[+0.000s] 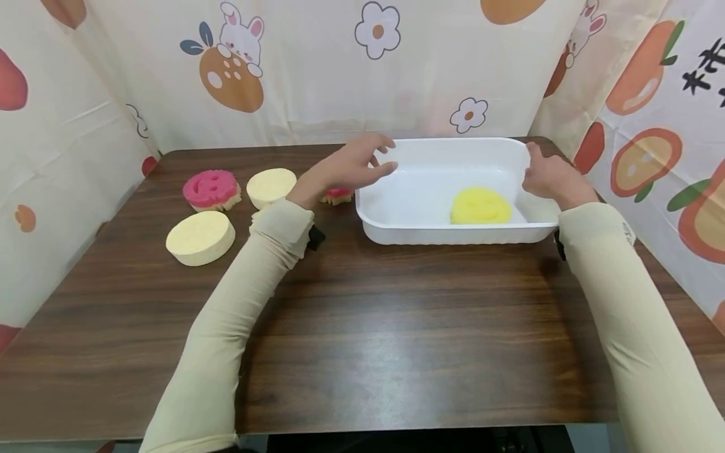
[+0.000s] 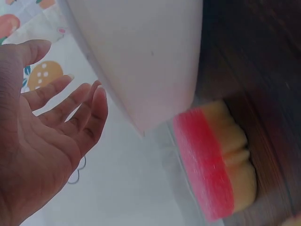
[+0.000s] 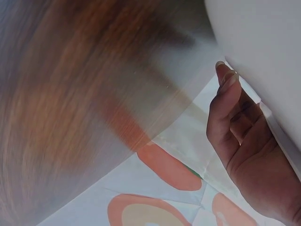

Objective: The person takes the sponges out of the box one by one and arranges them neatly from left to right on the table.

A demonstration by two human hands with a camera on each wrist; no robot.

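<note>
A white plastic basin [image 1: 442,234] sits at the back right with a yellow smiley-face sponge [image 1: 481,206] inside. At its left end my left hand [image 1: 352,165] hovers with fingers spread and nothing in them; the left wrist view shows them beside the basin's outer wall [image 2: 141,56]. My right hand [image 1: 555,177] grips the basin's right rim, its fingers curled there. From the right wrist, that hand [image 3: 254,150] shows bent fingers close against the white wall [image 3: 268,42]. A pink-topped sponge [image 1: 338,195] lies below my left hand, partly hidden by it.
To the left lie a pink smiley-face sponge [image 1: 211,189] and round cream sponges, one nearer [image 1: 201,239] and one farther [image 1: 272,187]; another cream piece is mostly behind the left sleeve [image 1: 226,340]. Printed cloth [image 1: 328,75] hangs behind and beside the brown wooden table [image 1: 408,352].
</note>
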